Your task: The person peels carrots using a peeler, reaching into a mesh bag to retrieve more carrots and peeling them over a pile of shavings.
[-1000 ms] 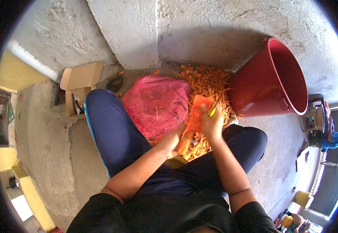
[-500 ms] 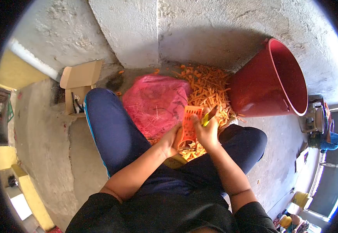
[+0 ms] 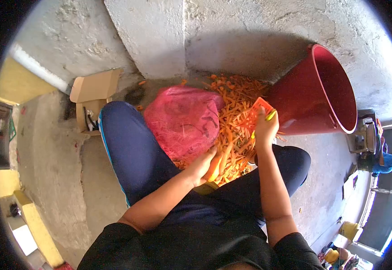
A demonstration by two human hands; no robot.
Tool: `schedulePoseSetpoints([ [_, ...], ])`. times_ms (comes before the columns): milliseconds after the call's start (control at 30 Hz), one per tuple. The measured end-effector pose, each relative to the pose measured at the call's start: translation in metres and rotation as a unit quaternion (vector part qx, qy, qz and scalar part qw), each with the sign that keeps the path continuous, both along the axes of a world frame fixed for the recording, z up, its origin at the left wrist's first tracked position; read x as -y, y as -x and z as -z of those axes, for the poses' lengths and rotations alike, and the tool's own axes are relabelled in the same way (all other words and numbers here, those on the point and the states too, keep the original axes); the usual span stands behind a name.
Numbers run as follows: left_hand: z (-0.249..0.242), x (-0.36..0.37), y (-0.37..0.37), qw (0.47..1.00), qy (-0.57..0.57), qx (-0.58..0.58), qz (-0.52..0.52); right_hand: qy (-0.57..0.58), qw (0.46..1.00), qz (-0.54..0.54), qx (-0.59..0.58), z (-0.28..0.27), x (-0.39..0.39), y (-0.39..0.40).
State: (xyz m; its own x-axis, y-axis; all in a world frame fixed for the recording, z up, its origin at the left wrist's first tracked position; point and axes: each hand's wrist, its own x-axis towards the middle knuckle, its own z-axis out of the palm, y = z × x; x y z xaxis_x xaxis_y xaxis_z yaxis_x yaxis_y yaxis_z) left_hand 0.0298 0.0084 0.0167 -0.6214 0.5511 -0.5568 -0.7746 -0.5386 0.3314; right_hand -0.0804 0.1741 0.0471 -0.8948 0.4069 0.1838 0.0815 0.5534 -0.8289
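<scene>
My left hand (image 3: 201, 167), fingers closed, holds a long orange carrot (image 3: 214, 170) low over the peelings between my legs. Up to the right, my right hand (image 3: 266, 129) grips an orange plastic tool (image 3: 253, 112) full of holes, perhaps a grater. A yellow-handled tool (image 3: 271, 115) is in that same hand; its blade cannot be made out. Below and beyond both hands spreads a heap of orange carrot peelings (image 3: 236, 110). A full pink mesh sack (image 3: 182, 118) lies against the heap, just past my left hand.
A large dark red tub (image 3: 295, 99) leans on its side at the right of the heap. An opened cardboard box (image 3: 92, 101) stands left of my knee. The rough wall (image 3: 232, 45) rises behind. A person in blue (image 3: 385, 163) is far right.
My right hand has moved up and right, taking the orange perforated tool away from my left hand. The carrot in my left hand now shows.
</scene>
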Motion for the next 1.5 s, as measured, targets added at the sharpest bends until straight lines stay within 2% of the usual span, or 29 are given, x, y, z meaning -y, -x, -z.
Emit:
schedulePoseSetpoints([
  [67,-0.01,0.002,0.008,0.999,0.015,0.051,-0.008,0.128,0.99,-0.049,-0.043,-0.005,0.001,-0.002],
  [167,-0.022,0.005,0.018,0.993,0.008,0.105,-0.045,0.16,0.979,-0.121,-0.03,0.006,0.017,-0.028],
  [200,-0.023,0.004,0.019,0.992,-0.015,0.113,-0.059,0.105,0.98,-0.17,0.025,-0.007,0.026,-0.039],
  [233,-0.023,0.002,0.02,0.989,-0.038,0.121,-0.072,0.183,0.963,-0.196,-0.014,-0.009,0.041,-0.047],
  [267,-0.023,0.002,0.02,0.986,-0.06,0.129,-0.084,0.102,0.969,-0.22,0.054,-0.02,0.044,-0.056],
  [367,0.016,0.008,0.014,0.991,-0.103,0.047,-0.074,0.153,0.955,-0.254,0.027,-0.012,0.054,-0.066],
  [400,0.012,0.006,0.014,0.991,-0.089,0.052,-0.085,0.155,0.953,-0.259,0.019,-0.013,0.056,-0.067],
  [467,0.003,-0.001,0.015,0.991,-0.062,0.06,-0.106,0.094,0.965,-0.245,0.006,-0.018,0.056,-0.067],
  [567,0.014,0.0,0.014,0.996,-0.022,0.048,-0.076,0.042,0.975,-0.217,0.012,-0.019,0.055,-0.065],
  [633,0.004,0.001,0.015,0.998,-0.022,0.011,-0.062,0.009,0.981,-0.192,-0.004,-0.02,0.051,-0.06],
  [667,0.0,0.001,0.015,0.998,-0.023,-0.007,-0.056,-0.004,0.985,-0.168,-0.046,-0.008,0.045,-0.053],
  [700,0.007,0.003,0.012,0.998,-0.061,-0.018,-0.024,-0.017,0.986,-0.143,-0.088,0.003,0.037,-0.044],
  [733,0.017,0.007,0.005,0.995,-0.1,-0.029,0.007,-0.013,0.995,-0.079,-0.053,-0.006,0.03,-0.032],
  [767,0.025,0.009,0.0,0.989,-0.139,-0.04,0.04,-0.01,0.997,-0.029,-0.065,0.0,0.016,-0.016],
  [800,0.023,0.008,-0.002,0.989,-0.14,-0.025,0.032,-0.031,0.998,-0.004,-0.061,0.0,0.002,-0.004],
  [833,0.017,0.007,-0.002,0.99,-0.141,-0.011,0.025,0.001,1.0,-0.005,-0.022,-0.009,-0.006,0.0],
  [867,0.012,0.005,-0.002,0.99,-0.141,0.002,0.017,0.036,0.998,-0.028,-0.052,-0.01,-0.009,0.0],
  [900,0.007,0.004,0.003,0.996,-0.071,0.046,-0.005,0.051,0.996,-0.041,-0.066,-0.009,-0.007,-0.003],
  [967,0.001,0.005,0.01,0.994,-0.082,0.073,-0.021,0.054,0.993,-0.073,-0.076,-0.009,0.003,-0.016],
  [1000,0.0,0.006,0.012,0.992,-0.088,0.086,-0.028,0.089,0.993,-0.083,-0.003,0.001,0.004,-0.024],
  [1033,0.007,0.008,0.011,0.985,-0.168,0.038,-0.024,0.07,0.991,-0.112,-0.016,-0.003,0.013,-0.032],
  [1067,0.012,0.006,0.01,0.991,-0.122,0.052,-0.035,0.051,0.989,-0.139,-0.029,-0.009,0.023,-0.04],
  [1133,0.003,0.0,0.012,0.995,-0.03,0.079,-0.054,0.083,0.979,-0.186,0.015,-0.012,0.036,-0.053],
  [1167,0.001,-0.001,0.013,0.997,-0.035,0.038,-0.061,0.09,0.974,-0.208,-0.012,-0.012,0.042,-0.057],
  [1200,0.001,-0.001,0.014,0.995,-0.043,0.054,-0.072,0.083,0.973,-0.215,0.02,-0.018,0.046,-0.061],
  [1267,0.001,-0.002,0.015,0.99,-0.061,0.086,-0.096,0.096,0.969,-0.229,0.005,-0.023,0.052,-0.065],
  [1367,0.001,-0.004,0.014,0.992,-0.046,0.064,-0.101,0.097,0.971,-0.217,0.005,-0.011,0.053,-0.064],
  [1500,-0.002,-0.005,0.013,0.995,-0.035,0.032,-0.091,0.053,0.984,-0.169,0.011,-0.024,0.055,-0.059],
])
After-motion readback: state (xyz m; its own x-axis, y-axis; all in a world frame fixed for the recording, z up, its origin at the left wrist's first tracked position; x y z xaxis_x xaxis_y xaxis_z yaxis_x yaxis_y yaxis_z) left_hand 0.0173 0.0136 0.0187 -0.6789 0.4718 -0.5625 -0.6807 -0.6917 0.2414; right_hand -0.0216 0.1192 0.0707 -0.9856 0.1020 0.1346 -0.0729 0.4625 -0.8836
